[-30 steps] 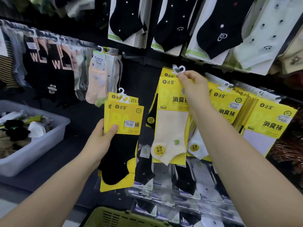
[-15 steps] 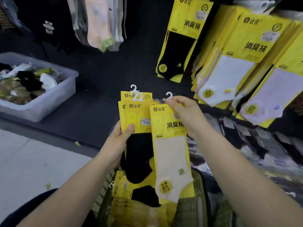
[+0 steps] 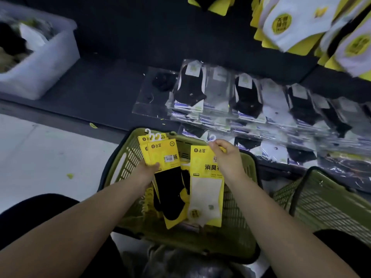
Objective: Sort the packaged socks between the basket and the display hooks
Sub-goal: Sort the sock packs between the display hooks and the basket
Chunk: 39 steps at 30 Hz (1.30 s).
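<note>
Two hands, two loads, head view looking straight down over the green basket [image 3: 120,173]. Left hand [image 3: 147,171] grips a fanned stack of yellow-carded black sock packs [image 3: 168,189], thumb clamped across the front card to hold the bundle square. The white hanger hooks [image 3: 153,135] all point the same way, which I read as ready for threading onto a peg. Right hand [image 3: 226,160] pinches the cream sock pack [image 3: 205,189] at its top edge, right by its own hook, so it hangs free over the basket's open mouth. It's a different colour from the left-hand bundle, so I'd judge it's being kept apart and is headed into the basket, which holds more yellow packs beneath. Not let go yet. Up top right, hanging yellow packs [image 3: 289,25] mark the display; the pegs themselves are out of shot. Clear-wrapped socks [image 3: 247,97] lie in rows on the shelf, a second green basket [image 3: 325,199] sits right, and a translucent bin [image 3: 44,71] far left.
</note>
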### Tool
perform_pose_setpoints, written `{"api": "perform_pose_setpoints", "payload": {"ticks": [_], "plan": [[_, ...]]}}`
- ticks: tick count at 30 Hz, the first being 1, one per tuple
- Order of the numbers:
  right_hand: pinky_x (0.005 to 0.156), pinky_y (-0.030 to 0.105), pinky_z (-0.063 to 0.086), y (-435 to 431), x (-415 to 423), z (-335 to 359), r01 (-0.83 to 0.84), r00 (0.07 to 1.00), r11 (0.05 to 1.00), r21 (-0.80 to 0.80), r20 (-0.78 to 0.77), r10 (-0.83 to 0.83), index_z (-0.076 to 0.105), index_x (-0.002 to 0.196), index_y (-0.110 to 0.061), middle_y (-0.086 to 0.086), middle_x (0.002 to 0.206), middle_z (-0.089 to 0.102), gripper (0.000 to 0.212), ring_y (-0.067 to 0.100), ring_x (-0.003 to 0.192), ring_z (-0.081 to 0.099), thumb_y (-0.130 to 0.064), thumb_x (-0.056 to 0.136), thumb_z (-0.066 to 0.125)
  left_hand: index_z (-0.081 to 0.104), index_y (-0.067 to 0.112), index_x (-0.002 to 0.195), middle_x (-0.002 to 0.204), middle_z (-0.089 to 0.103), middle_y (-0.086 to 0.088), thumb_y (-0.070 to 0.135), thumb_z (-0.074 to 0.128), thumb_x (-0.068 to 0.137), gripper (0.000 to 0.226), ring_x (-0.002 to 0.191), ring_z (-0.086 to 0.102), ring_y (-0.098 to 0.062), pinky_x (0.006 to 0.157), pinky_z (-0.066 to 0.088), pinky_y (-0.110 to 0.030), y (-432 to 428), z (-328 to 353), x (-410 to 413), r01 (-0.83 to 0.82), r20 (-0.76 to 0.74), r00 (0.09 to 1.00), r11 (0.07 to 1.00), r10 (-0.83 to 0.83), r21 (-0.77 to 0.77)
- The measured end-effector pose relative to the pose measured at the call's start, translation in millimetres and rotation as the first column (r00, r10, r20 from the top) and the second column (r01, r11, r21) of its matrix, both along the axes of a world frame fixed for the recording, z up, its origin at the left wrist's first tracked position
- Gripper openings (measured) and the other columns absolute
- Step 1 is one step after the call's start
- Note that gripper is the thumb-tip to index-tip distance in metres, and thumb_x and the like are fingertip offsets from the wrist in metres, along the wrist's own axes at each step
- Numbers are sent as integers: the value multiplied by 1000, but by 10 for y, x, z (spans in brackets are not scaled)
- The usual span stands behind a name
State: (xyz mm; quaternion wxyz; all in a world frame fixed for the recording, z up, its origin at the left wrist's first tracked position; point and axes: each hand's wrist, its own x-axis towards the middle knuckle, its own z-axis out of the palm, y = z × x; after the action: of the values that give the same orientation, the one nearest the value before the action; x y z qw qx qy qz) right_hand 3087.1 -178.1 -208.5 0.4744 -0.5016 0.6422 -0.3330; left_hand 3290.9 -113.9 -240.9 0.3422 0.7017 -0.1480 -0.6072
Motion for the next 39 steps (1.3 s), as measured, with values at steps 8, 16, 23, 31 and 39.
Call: {"api": "perform_pose_setpoints", "payload": {"ticks": [8, 16, 23, 31, 39], "plan": [[56, 9, 44, 48, 65, -153, -48, 998, 999, 10, 30, 48, 65, 74, -27, -10, 75, 61, 16, -3, 58, 52, -27, 90, 62, 37, 16, 142, 141, 50, -9, 14, 49, 99, 45, 129, 46, -33, 110, 33, -55, -29, -383, -187, 152, -119, 982, 986, -143, 66], [50, 7, 41, 213, 193, -359, 65, 994, 986, 152, 81, -78, 68, 84, -26, 8, 87, 67, 6, 3, 61, 52, -29, 88, 65, 41, 5, 140, 144, 43, -12, 30, 53, 97, 51, 131, 40, -34, 109, 34, -44, -165, -387, -221, 160, 175, 965, 970, -193, 185], [73, 35, 51, 123, 380, -13, 50, 935, 986, 161, 340, -103, 75, 69, -27, -1, 78, 70, 18, 17, 78, 63, -17, 83, 70, 55, 18, 114, 102, 66, 0, 22, 63, 91, 25, 96, 63, -16, 83, 50, -31, -235, 115, -316, 450, 252, 891, 806, -377, -384], [68, 9, 44, -93, 82, 594, -343, 931, 918, -199, -206, 302, 68, 73, -36, -12, 76, 69, 20, -3, 70, 58, -20, 85, 67, 54, 20, 116, 106, 68, 7, 22, 59, 92, 24, 104, 63, -7, 93, 48, -24, -356, 446, -100, 541, 419, 834, 678, -357, -498], [68, 16, 48, -51, 106, 768, -401, 911, 867, -294, -227, 345, 67, 73, -40, -14, 73, 68, 25, 2, 70, 59, -19, 86, 67, 46, 12, 135, 121, 64, 3, 27, 58, 91, 49, 119, 56, -15, 105, 42, -38, -368, 659, 5, 579, 475, 806, 638, -354, -507]]}}
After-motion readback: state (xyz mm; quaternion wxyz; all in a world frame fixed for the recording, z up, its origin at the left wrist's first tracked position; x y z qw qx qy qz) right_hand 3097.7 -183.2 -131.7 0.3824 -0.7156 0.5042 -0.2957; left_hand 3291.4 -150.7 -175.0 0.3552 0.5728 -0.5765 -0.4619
